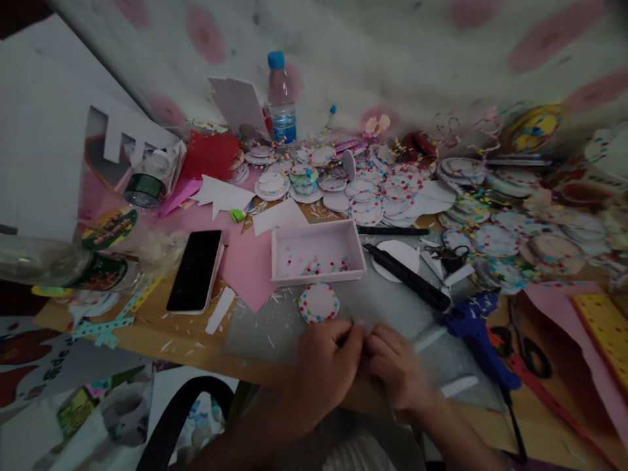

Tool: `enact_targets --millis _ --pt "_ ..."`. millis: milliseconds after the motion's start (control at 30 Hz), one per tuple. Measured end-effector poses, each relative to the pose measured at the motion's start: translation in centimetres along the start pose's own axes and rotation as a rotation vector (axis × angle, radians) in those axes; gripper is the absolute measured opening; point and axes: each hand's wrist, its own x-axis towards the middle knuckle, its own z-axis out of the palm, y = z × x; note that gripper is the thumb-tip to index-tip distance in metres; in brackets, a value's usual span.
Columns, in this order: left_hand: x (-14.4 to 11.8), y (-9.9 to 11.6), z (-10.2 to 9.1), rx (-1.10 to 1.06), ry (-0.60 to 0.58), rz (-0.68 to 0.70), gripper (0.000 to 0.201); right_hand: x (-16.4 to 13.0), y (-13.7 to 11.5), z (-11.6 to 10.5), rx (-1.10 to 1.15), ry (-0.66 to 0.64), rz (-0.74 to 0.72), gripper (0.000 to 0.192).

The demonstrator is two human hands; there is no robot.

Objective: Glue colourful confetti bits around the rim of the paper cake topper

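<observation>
Head view: the one view, looking down over a crowded craft surface [255,347]
Left hand [321,373]: at the near edge, fingers curled in, thumb and forefinger pressed together on something small and thin; it meets the right hand fingertip to fingertip
Right hand [400,366]: curled likewise, fingertips pinched toward the left; both are blurred, so what they pinch is perhaps a sliver of paper or a tiny tool, I cannot tell which
Disc [318,302]: white round with a dotted rim, flat on the surface just beyond the hands, apart from them; it lies close, likely for easy reach
Tray [318,252]: shallow pink box just behind the disc, a few coloured bits loose on its floor; its walls seem to keep them from scattering
Phone [195,270]: dark screen up, left of the tray, well apart from the hands
Glue gun [478,330]: blue, lying on its side to the right of the hands, cord trailing to the near edge
Scissors [524,343]: beside the glue gun, farther right
Black tool [407,277]: long, slanted, right of the tray
Disc pile [383,193]: many finished-looking dotted rounds heaped at the back
Bottle [281,98]: upright against the wall behind
</observation>
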Motion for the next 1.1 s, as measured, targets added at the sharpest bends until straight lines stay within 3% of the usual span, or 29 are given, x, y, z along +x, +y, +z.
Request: enact_targets --millis 100,200,267,400,633,1100 --pt "-0.6 -0.2 -0.4 -0.083 -0.067 -0.054 0.049 -0.1 1.0 0.2 0.147 0.145 0.078 0.027" --pt "-0.9 -1.2 -1.5 -0.189 -0.103 -0.178 0.045 -0.3 1.2 0.3 0.292 0.320 0.238 0.021" --pt "-0.7 -2.2 -2.4 -0.258 -0.090 -0.263 0.043 -0.4 1.1 0.3 0.386 0.369 0.353 0.017" --pt "0.3 -3.3 -3.5 -0.394 -0.059 -0.364 0.043 -0.3 0.7 0.5 0.510 0.335 0.464 0.016" --pt "2.0 -2.7 -3.3 -0.488 -0.051 -0.435 0.042 -0.5 0.8 1.4 0.559 0.287 0.480 0.016" --pt "2.4 -2.7 -3.2 -0.492 -0.028 -0.427 0.034 -1.0 1.2 1.6 0.464 0.207 0.448 0.025"
